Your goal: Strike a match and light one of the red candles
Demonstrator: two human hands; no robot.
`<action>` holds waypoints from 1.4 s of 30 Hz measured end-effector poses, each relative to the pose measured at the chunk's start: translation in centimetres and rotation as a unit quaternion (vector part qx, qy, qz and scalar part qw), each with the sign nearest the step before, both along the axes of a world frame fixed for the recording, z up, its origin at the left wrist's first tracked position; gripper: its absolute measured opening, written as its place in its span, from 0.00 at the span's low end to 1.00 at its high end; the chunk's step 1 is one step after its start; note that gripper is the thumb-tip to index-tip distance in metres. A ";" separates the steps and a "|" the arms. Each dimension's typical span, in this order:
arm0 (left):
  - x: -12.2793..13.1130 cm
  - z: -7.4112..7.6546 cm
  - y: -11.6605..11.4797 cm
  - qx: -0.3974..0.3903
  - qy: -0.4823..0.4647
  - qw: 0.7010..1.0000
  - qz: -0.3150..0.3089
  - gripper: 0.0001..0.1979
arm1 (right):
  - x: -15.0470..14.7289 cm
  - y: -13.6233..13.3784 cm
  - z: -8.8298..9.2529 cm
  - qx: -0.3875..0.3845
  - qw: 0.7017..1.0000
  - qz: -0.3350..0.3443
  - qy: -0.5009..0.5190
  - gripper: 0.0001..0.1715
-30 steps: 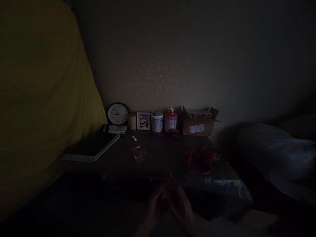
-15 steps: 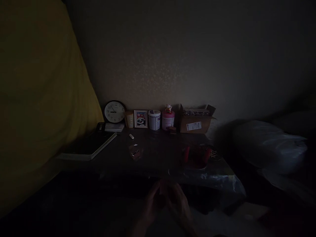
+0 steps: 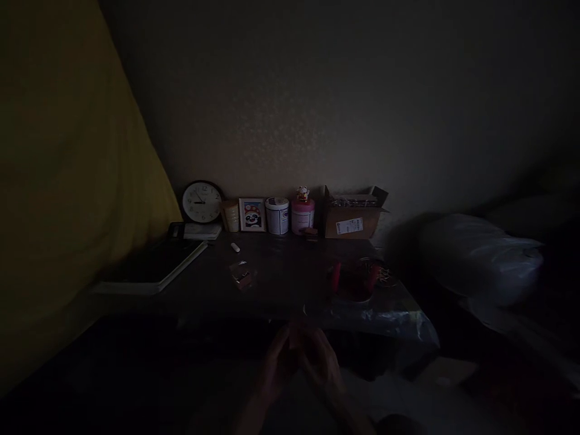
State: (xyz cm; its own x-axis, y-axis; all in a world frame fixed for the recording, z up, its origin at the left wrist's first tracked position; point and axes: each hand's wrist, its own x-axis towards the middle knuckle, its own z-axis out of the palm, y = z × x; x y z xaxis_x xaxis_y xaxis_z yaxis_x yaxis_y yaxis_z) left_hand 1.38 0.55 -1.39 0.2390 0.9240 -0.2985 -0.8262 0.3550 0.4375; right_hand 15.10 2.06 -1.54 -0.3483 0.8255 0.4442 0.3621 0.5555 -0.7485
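Observation:
In the dim light my left hand (image 3: 274, 362) and my right hand (image 3: 325, 360) are close together just off the table's front edge. Between their fingertips is a small dark reddish piece (image 3: 295, 336), its kind too dark to make out. Both hands have curled fingers closed around it. Beyond them on the table lies a small clear plastic packet (image 3: 242, 277) with brownish-pink bits in it. To the right, a dark holder with two red uprights (image 3: 336, 278) stands beside a round tray of thin metal pieces (image 3: 384, 275).
Along the wall stand a clock (image 3: 202, 202), a framed panda picture (image 3: 252, 215), a white tub (image 3: 277, 216), a pink-lidded tub (image 3: 302, 217) bearing a cat figurine, and an open cardboard box (image 3: 352, 222). A large book (image 3: 154, 272) lies left; plastic bags (image 3: 480, 257) bulge right.
The view has shifted slightly, so the table's things sit a little further left and higher. Both hands stay together around the reddish piece, their fingers slightly moved.

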 end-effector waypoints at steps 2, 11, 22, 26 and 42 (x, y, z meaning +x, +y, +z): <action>0.2 0.0 0.0 -0.012 0.005 1.000 0.002 0.14 | -0.1 0.0 -0.4 -0.002 1.000 -0.011 0.000 0.23; 0.5 0.0 -0.1 0.003 0.006 1.000 -0.005 0.17 | -0.5 -0.4 -1.4 -0.022 0.998 -0.064 -0.001 0.26; 0.9 -0.5 0.0 0.021 -0.006 1.000 -0.018 0.15 | -0.5 0.1 -2.8 -0.034 0.996 -0.080 -0.007 0.28; 0.3 -0.4 0.0 0.027 -0.019 0.999 -0.016 0.16 | 0.3 0.7 -1.6 -0.045 0.999 -0.008 0.017 0.30; 0.9 -0.2 -0.7 -0.029 0.089 0.995 -0.040 0.13 | 2.7 2.3 -0.3 0.025 0.996 0.026 -0.087 0.14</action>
State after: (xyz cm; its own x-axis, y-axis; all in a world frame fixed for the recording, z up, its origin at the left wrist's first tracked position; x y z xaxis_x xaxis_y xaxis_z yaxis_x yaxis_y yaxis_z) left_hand 2.24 -0.19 -1.59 0.2502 0.8835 -0.3959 -0.7048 0.4466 0.5512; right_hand 17.85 4.31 -1.84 -0.4653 0.7828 0.4131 0.4540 0.6117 -0.6478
